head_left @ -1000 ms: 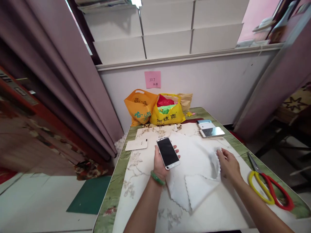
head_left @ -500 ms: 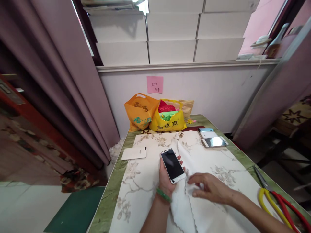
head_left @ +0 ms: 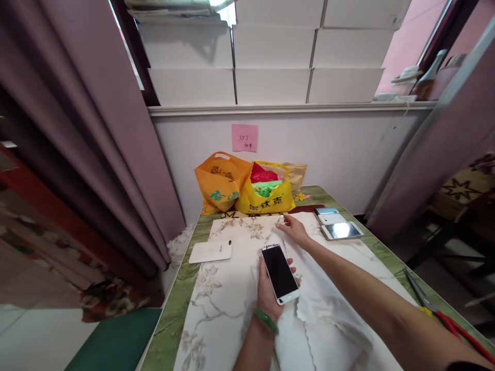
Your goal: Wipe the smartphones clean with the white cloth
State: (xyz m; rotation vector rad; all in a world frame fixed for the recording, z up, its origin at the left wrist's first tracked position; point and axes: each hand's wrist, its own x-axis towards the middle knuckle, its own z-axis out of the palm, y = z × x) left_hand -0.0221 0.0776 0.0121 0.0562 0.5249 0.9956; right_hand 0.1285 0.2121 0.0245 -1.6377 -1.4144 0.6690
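My left hand [head_left: 269, 293], with a green bangle at the wrist, is closed around a white smartphone [head_left: 280, 272] with a dark screen, held face up over the table. My right hand [head_left: 294, 230] reaches far across the table and pinches a small white object [head_left: 281, 220] near the bags; I cannot make out what it is. A white cloth with scalloped edges [head_left: 320, 309] lies under my right forearm.
A white phone back [head_left: 210, 251] lies at the table's left. Three phones [head_left: 337, 224] sit at the far right. Orange [head_left: 219, 181] and yellow [head_left: 266, 194] bags stand against the wall. Scissors [head_left: 444, 313] lie at the right edge. The table [head_left: 181, 288] has a green border.
My right hand left the cloth near me and stretched forward to the far end of the table, closing on a small white object. The left hand kept the phone and drifted slightly nearer.
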